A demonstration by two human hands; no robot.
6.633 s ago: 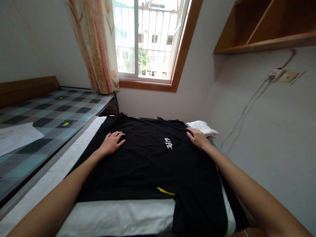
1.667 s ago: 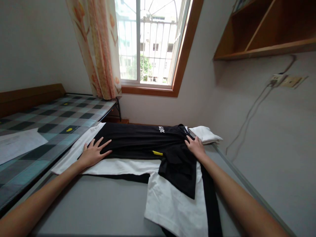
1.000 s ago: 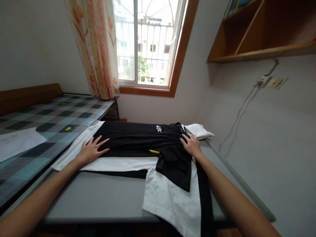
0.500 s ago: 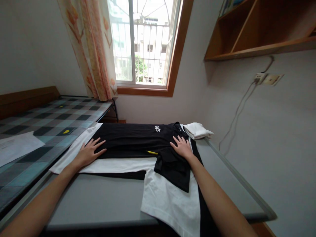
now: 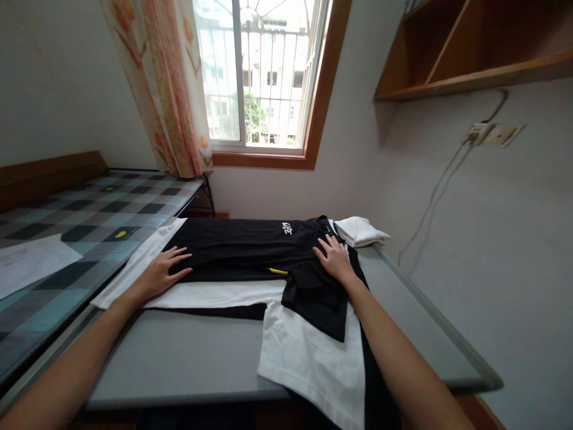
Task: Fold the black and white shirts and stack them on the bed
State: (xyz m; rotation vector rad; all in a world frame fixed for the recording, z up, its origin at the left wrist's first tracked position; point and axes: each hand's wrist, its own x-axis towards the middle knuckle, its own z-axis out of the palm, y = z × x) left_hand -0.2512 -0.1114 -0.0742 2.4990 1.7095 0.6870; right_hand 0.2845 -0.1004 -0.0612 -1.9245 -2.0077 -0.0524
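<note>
Black shirt lies under left hand and right hand.

Bright, washed-out window, dim corners, soft shadows, stretched edges

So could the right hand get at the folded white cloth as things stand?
Probably yes: the right hand rests on the black shirt, near the white cloth, and nothing visible blocks the way.

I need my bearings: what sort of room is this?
Probably a bedroom: what looks like a flat checked grey mattress, a cream-and-orange floral fabric curtain, and an open brown wooden wall shelf.
</note>
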